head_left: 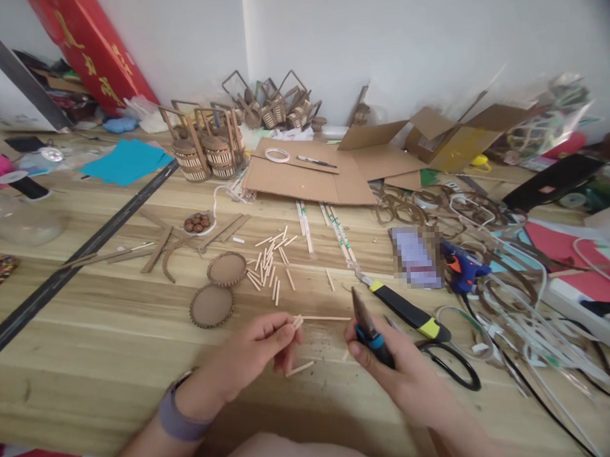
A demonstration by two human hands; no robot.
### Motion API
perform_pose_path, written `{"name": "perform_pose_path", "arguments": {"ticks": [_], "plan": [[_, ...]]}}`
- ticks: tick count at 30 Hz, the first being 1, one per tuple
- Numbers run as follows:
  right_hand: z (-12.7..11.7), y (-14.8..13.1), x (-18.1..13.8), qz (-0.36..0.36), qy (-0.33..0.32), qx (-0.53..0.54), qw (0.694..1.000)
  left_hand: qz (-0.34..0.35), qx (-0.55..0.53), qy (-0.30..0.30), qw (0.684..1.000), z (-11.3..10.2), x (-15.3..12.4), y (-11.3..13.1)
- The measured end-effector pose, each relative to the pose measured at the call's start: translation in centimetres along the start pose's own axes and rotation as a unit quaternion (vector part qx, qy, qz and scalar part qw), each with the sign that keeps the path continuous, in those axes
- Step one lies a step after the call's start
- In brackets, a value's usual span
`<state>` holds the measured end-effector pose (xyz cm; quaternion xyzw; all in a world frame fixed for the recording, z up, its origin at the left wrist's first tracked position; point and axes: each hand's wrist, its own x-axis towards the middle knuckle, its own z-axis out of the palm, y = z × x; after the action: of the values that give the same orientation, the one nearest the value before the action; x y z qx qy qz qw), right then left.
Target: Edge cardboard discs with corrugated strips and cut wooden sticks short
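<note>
My left hand (271, 343) pinches small pale wooden sticks (298, 321) between thumb and fingers. From there a longer thin wooden stick (325, 318) runs across to my right hand (397, 358), whose fingers are near its far end. That hand is wrapped around a pair of pliers (371, 333) with black and blue handles, jaws pointing up and away. Whether the jaws are apart is unclear. A loose short stick (300, 368) lies just below my left hand. Beyond both hands, several cut sticks (271, 260) are scattered beside two round cardboard discs (212, 306) with braided rims.
Yellow-and-black cutters (402, 308) and black-handled scissors (452, 366) lie right of my right hand. A blue glue gun (464, 269) sits among tangled cords and strips. Small woven baskets (192, 159), flattened cardboard (308, 175) and a bowl of brown nuts (198, 223) stand farther back.
</note>
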<state>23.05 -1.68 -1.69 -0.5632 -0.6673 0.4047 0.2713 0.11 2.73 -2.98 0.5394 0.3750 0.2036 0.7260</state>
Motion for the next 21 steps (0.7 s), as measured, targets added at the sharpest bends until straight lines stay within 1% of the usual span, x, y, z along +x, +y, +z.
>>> {"name": "perform_pose_path", "arguments": {"ticks": [2,4,6,10,14,17,21], "plan": [[0.5,-0.7,0.0,-0.013,-0.007,-0.029,0.999,-0.015,0.003,0.014,1.0,0.4,0.5,-0.3],[1.3,-1.4,0.2,-0.025,-0.029,-0.032,0.999,-0.012,0.013,0.002,1.0,1.0,0.9,-0.5],[2.0,-1.7,0.3,-0.022,-0.045,-0.026,0.998,-0.003,0.021,-0.006,1.0,1.6,1.2,-0.5],[2.8,-1.3,0.4,0.001,-0.031,-0.064,0.997,0.008,0.04,-0.007,0.999,2.0,1.2,-0.4],[3.1,-0.5,0.4,-0.018,-0.041,-0.086,0.995,0.012,0.086,-0.018,0.996,2.0,1.1,-0.4],[3.2,-0.4,0.4,-0.034,-0.056,-0.069,0.995,0.004,0.069,-0.034,0.997,2.1,1.2,-0.9],[3.0,-0.4,0.6,-0.052,-0.066,-0.055,0.995,-0.028,0.003,-0.071,0.997,1.9,1.5,-1.8]]}}
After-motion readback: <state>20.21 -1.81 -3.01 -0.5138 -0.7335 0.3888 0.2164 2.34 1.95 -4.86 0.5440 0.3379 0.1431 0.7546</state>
